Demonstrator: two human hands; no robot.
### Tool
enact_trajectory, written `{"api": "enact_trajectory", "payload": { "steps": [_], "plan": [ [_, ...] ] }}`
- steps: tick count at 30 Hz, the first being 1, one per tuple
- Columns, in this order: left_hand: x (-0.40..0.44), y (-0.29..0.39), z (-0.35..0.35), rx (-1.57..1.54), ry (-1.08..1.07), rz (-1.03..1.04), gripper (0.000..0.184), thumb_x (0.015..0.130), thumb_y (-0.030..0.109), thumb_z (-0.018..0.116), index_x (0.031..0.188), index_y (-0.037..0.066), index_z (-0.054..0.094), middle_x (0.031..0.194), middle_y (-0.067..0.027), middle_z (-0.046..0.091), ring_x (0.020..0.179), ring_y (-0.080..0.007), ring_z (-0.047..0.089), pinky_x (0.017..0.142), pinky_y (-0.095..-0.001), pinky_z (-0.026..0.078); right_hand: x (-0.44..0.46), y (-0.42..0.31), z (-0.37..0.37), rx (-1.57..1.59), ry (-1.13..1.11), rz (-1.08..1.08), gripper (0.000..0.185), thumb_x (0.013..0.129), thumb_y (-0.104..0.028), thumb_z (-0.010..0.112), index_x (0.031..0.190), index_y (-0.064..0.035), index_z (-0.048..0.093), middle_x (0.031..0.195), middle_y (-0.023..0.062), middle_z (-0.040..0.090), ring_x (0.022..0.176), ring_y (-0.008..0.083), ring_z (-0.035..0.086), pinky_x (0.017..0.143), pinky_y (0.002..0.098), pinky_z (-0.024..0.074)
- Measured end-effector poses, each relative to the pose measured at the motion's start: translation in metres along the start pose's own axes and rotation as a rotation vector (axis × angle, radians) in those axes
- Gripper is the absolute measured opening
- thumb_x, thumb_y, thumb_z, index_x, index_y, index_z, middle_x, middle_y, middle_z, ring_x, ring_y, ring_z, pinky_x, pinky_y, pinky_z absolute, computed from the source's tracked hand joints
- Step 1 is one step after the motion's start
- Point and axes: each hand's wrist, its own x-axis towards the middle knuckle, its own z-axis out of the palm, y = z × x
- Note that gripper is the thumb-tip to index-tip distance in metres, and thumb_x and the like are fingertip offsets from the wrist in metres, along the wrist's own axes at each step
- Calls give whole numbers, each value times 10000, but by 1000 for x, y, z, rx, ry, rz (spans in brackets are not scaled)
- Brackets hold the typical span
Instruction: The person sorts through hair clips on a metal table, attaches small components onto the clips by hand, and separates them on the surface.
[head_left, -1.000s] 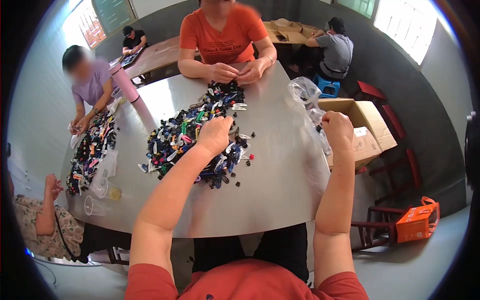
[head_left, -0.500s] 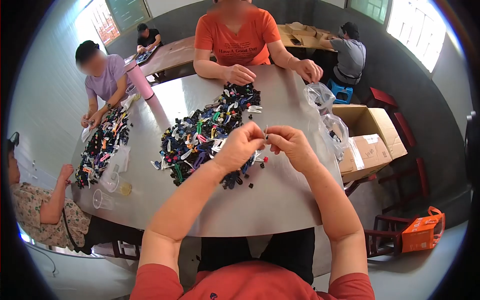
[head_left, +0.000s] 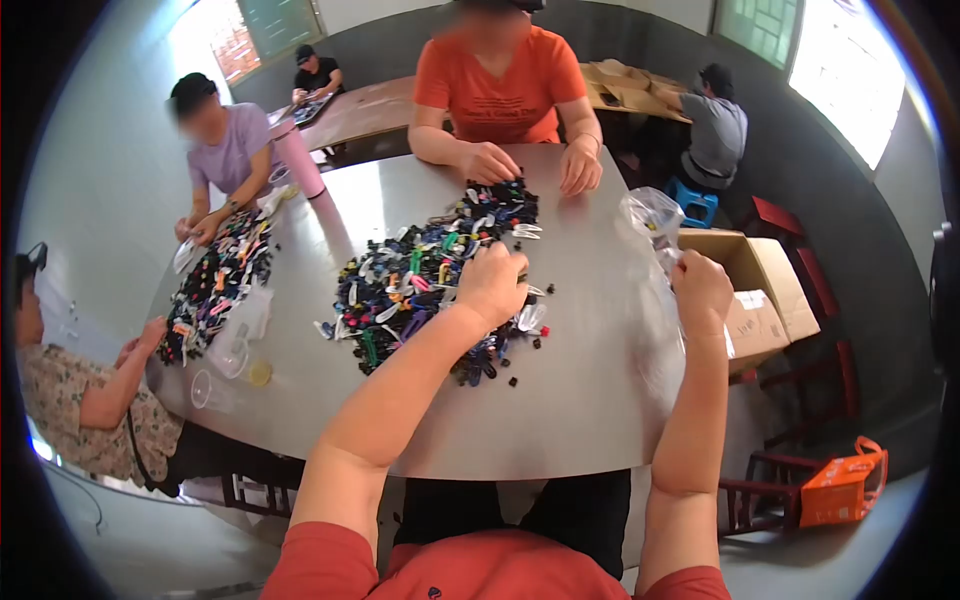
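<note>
A heap of small hair clips (head_left: 400, 290), mostly black with white, green, pink and yellow ones, lies on the metal table in front of me. My left hand (head_left: 492, 285) is at the right side of this heap with its fingers curled down; whatever they grip is hidden. Out at the table's right edge, my right hand (head_left: 703, 290) is closed beside a clear plastic bag (head_left: 655, 285). Its fingertips face away from me, so I cannot tell what is in them. Just beyond hangs another clear plastic bag (head_left: 650, 212).
Beside the metal table (head_left: 570, 400) stands an open cardboard box (head_left: 765, 310). Across from me a person in orange (head_left: 500, 90) reaches into the heap. At left are a second clip heap (head_left: 215, 290), plastic cups (head_left: 202, 388), a pink bottle (head_left: 298, 160) and two people.
My hands have parted from their meeting above the table. The left went back to the heap, the right out to the bag. The person opposite drew one hand away from the bags.
</note>
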Motion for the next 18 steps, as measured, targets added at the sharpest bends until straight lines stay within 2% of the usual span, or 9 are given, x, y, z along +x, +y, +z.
{"api": "enact_trajectory", "payload": {
  "steps": [3, 5, 6, 8, 10, 13, 16, 17, 18],
  "plan": [
    [5, -19, -59, -49, 101, -140, 277, 813, 222, 690, 1033, 59, 727, 1061, -227, 677, 1043, -380, 643, 922, -475, 514, 5, 18, 15, -112, -139, -4, 181, 881, -207, 608, 895, -124, 768, 927, 127, 738, 914, 337, 710, 792, 448, 565],
    [-5, -68, -86, -193, 239, -303, 438, 823, 247, 690, 1202, 30, 647, 1184, -242, 650, 1118, -401, 616, 976, -451, 492, 6, 16, 13, -125, -184, 29, 185, 875, -191, 607, 904, -117, 773, 964, 127, 739, 950, 331, 706, 811, 440, 562],
    [-13, -79, -113, 23, 270, -367, 527, 860, 285, 715, 1295, 18, 583, 1115, -216, 659, 1023, -315, 661, 914, -410, 515, 7, 16, 17, -104, -159, 41, 168, 858, -206, 636, 892, -113, 772, 957, 129, 733, 933, 334, 702, 811, 438, 560],
    [-28, -142, -140, 39, 409, -494, 506, 867, 267, 703, 1287, 9, 588, 1111, -194, 664, 1012, -317, 658, 905, -412, 511, 3, 11, 19, -79, -133, 54, 158, 841, -222, 666, 880, -109, 770, 950, 132, 727, 916, 336, 699, 811, 435, 558],
    [-42, -159, -160, 70, 462, -528, 498, 869, 259, 701, 1282, 3, 589, 1100, -188, 665, 1008, -315, 656, 903, -413, 510, -8, -14, 18, 182, -6, -219, 132, 848, -150, 659, 916, -101, 761, 960, 129, 719, 920, 324, 690, 824, 418, 553],
    [-64, -157, -145, 36, 453, -377, 420, 860, 226, 704, 1205, -1, 627, 1087, -182, 661, 1021, -326, 642, 911, -421, 500, -39, -65, 32, 564, -203, -559, 187, 842, -62, 653, 993, -110, 752, 992, 99, 691, 908, 305, 675, 827, 399, 544],
    [-77, -56, -108, -73, 221, -62, 376, 803, 206, 746, 1117, 14, 668, 1072, -163, 665, 1041, -331, 627, 936, -418, 486, -55, -95, 48, 532, -248, -840, 235, 841, -66, 661, 1052, -126, 745, 1020, 87, 662, 915, 305, 662, 825, 395, 541],
    [-82, -38, -94, -123, 11, 92, 490, 807, 311, 744, 1205, 42, 648, 1213, -155, 625, 1190, -336, 568, 1030, -454, 425, -58, -99, 51, 426, -232, -949, 245, 843, -84, 665, 1072, -133, 739, 1025, 85, 646, 919, 306, 656, 822, 395, 540],
    [-92, -17, -80, -60, -30, 214, 529, 830, 355, 735, 1265, 75, 624, 1322, -159, 561, 1271, -345, 507, 1084, -489, 370, -59, -99, 53, 423, -236, -949, 245, 843, -84, 665, 1072, -133, 739, 1025, 85, 646, 919, 306, 656, 822, 395, 540]
  ]
}}
